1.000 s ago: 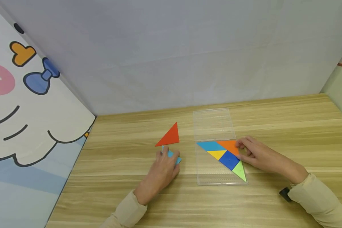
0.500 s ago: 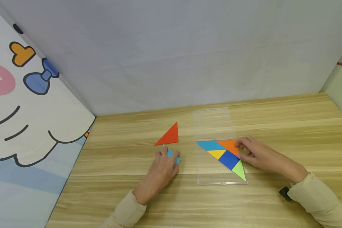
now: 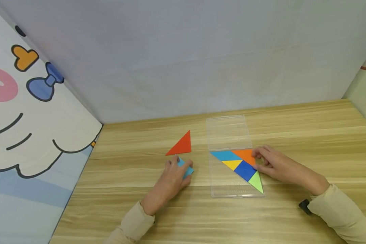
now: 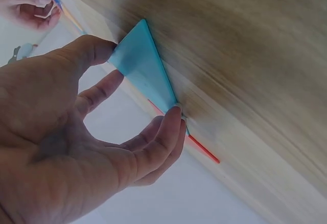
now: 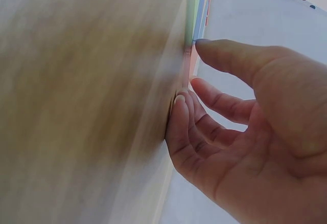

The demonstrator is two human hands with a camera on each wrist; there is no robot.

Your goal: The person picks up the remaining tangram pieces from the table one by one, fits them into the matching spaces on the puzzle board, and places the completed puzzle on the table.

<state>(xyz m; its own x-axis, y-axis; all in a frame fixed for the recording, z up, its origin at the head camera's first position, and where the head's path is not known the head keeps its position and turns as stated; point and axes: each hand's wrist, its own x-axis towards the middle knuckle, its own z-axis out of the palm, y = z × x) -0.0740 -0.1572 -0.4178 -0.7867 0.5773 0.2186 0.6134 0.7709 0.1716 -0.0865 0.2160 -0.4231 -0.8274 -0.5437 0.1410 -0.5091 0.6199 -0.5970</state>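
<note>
My left hand [image 3: 169,179] holds a light blue triangular tangram piece [image 4: 140,63] by its edges, between thumb and fingers. In the left wrist view the piece is tilted, partly off the wooden table. My right hand [image 3: 276,165] rests at the right edge of a clear plastic tray [image 3: 225,186]. Its fingertips touch the orange triangle [image 3: 244,156], and its thumb tip is at the dark blue square [image 3: 245,170]. Also in the tray lie a blue parallelogram [image 3: 226,156], a yellow triangle [image 3: 232,164] and a green triangle [image 3: 256,183], fitted together.
A red triangle [image 3: 182,145] lies on the table [image 3: 134,176] just beyond my left hand. The tray's clear lid [image 3: 228,132] lies flat behind the tray. A pale cloth wall [image 3: 201,67] rises at the back, with a cartoon panel [image 3: 48,122] at the left.
My left hand has shifted slightly left and turned a little, showing more of the light blue triangle. The right hand and the tray pieces look the same.
</note>
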